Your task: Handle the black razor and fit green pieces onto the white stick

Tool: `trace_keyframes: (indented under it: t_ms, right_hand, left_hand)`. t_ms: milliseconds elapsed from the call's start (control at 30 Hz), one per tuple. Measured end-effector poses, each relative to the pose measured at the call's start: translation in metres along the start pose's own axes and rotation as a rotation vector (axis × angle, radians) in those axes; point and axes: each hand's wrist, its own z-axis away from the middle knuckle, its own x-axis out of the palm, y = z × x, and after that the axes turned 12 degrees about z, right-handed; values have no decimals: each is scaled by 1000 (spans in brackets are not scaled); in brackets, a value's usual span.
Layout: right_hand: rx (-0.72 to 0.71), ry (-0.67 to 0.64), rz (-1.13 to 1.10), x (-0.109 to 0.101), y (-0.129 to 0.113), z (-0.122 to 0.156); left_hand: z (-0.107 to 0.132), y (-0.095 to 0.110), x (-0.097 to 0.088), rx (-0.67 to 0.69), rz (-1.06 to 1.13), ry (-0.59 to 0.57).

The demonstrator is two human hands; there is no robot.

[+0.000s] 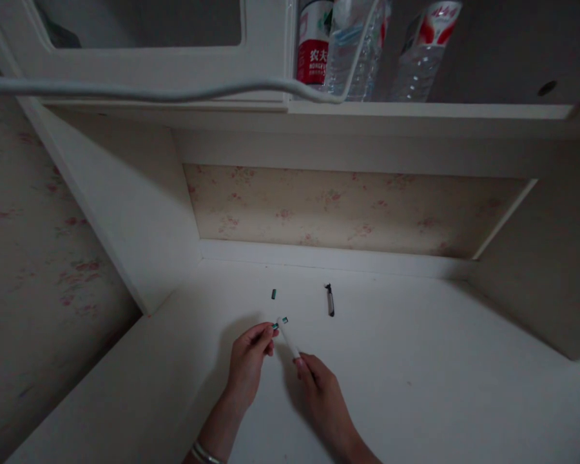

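Note:
My left hand (251,351) pinches a small green-and-dark piece (275,327), which looks like a razor cartridge, between thumb and fingers. My right hand (318,383) is closed around the lower end of a slim white razor handle (290,341). The handle slants up and left, its tip close beside the pinched cartridge; whether they touch I cannot tell. Just right of that tip lies another small green cartridge (285,319). A third, darker green cartridge (273,294) rests farther back. Behind my right hand, a black razor (330,300) lies on the white desktop (391,361).
A white side panel (125,206) bounds the desk at left, with another panel (551,258) at right. Overhead, a shelf (439,111) carries several plastic bottles (415,71). A pale cable or tube (174,93) crosses in front of the cabinet.

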Motion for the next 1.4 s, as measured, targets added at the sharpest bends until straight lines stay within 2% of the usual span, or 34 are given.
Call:
trace_keyframes:
  t_ms: [100,300,467,667,833,1033,1233,1400]
  right_hand:
    - [-40,-61,-1,0,-2,1]
    - [28,46,-13,0,0,-2]
    - [-52,-59,-22,1,-3,1]
    - [27,55,-3,-3,-3,-1]
    - [-46,-47,23,1,-4,1]
    - [-6,70,-12,-3,-4,-2]
    - [-60,-19,2,0,-4,0]
    - [-8,81,28,-3,-2,-3]
  left_hand:
    - [0,0,0,-3,14,-5]
    - [0,-1,0,-11,11,-39]
    - [0,-1,0,-3,-42,-61]
    - [1,-1,1,-33,-4,-36]
    - [1,-1,-1,-7,-49,-58]
    - [1,0,1,-21,-12,-44]
    - [2,1,2,-8,-13,-65]
    - [1,0,2,-39,51,-45]
